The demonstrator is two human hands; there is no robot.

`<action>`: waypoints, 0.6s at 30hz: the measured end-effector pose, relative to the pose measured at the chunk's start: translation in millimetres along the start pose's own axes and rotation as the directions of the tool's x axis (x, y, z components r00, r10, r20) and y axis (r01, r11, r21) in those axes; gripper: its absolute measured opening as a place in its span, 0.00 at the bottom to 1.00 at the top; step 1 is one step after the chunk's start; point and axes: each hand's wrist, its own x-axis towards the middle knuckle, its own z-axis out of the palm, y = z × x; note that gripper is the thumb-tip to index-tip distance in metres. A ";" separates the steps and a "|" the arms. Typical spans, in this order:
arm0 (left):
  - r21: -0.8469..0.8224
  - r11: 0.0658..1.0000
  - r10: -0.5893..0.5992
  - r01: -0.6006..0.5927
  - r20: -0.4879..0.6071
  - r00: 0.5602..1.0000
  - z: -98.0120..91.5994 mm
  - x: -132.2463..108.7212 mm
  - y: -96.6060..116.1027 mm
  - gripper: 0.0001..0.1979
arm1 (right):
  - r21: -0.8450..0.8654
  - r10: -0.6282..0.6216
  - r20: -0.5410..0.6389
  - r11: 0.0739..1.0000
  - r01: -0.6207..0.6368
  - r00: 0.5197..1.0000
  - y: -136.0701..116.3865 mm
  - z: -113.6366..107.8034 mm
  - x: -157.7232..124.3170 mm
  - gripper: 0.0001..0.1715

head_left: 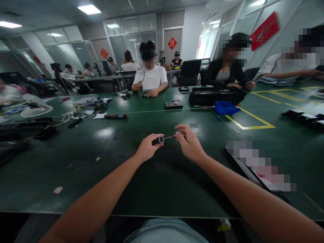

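Note:
My left hand (146, 148) is closed around a small black cylindrical part (159, 139), whose round end with a pale rim faces right. Between thumb and fingers of my right hand (189, 143) is a thin screwdriver (169, 137) with a reddish handle, mostly covered by the fingers. Its metal shaft points left, and the tip meets or nearly meets the rim of the black part; I cannot tell if it goes inside. Both hands are above the green table (162, 189), near its middle.
A clipboard with papers (260, 168) lies at right. Farther back are a blue bin (226, 108), a hard drive (173, 104), a long black housing (216, 96) and a marker-like tool (115, 116). Loose parts and cables (92, 102) lie at left. Co-workers sit across the table.

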 end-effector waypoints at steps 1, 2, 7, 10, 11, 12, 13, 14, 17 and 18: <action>0.000 1.000 -0.008 0.008 -0.005 1.000 -0.3 0.0 0.7 0.21 | 0.052 0.012 -0.013 0.999 -0.012 1.000 0.8 0.8 0.5 0.11; -0.002 1.000 -0.015 0.015 -0.009 1.000 -0.5 -0.1 1.6 0.21 | 0.111 0.029 -0.023 0.994 -0.027 0.999 1.9 1.6 1.4 0.10; -0.041 0.999 -0.011 0.010 -0.030 0.999 0.3 -0.2 3.0 0.21 | 0.363 0.134 -0.035 0.925 -0.113 0.990 8.9 5.0 7.2 0.14; -0.048 0.999 -0.002 0.000 -0.029 1.000 1.4 -0.1 1.5 0.21 | 0.441 0.211 -0.040 0.881 -0.173 0.977 10.9 6.8 8.3 0.17; -0.046 0.999 0.001 -0.003 -0.025 1.000 1.5 -0.1 0.9 0.22 | 0.449 0.223 -0.041 0.875 -0.182 0.974 11.2 7.2 8.3 0.17; -0.045 0.999 0.006 -0.007 -0.020 1.000 1.5 -0.1 0.5 0.22 | 0.450 0.228 -0.043 0.874 -0.185 0.973 11.4 7.4 8.2 0.18; -0.044 0.999 0.011 -0.012 -0.017 1.000 1.3 -0.1 0.1 0.22 | 0.452 0.232 -0.046 0.872 -0.187 0.972 11.7 7.5 8.3 0.18; -0.044 0.999 0.018 -0.018 -0.015 1.000 0.9 0.0 -0.2 0.22 | 0.460 0.241 -0.048 0.867 -0.193 0.969 12.2 7.3 8.7 0.18; -0.046 0.998 0.036 -0.037 -0.016 0.999 -0.4 0.4 0.0 0.22 | 0.547 0.331 0.001 0.790 -0.277 0.944 15.2 6.0 11.3 0.18; -0.040 0.998 0.040 -0.041 -0.014 0.999 -0.8 0.6 0.3 0.22 | 0.584 0.368 0.041 0.745 -0.321 0.929 16.4 5.6 12.4 0.18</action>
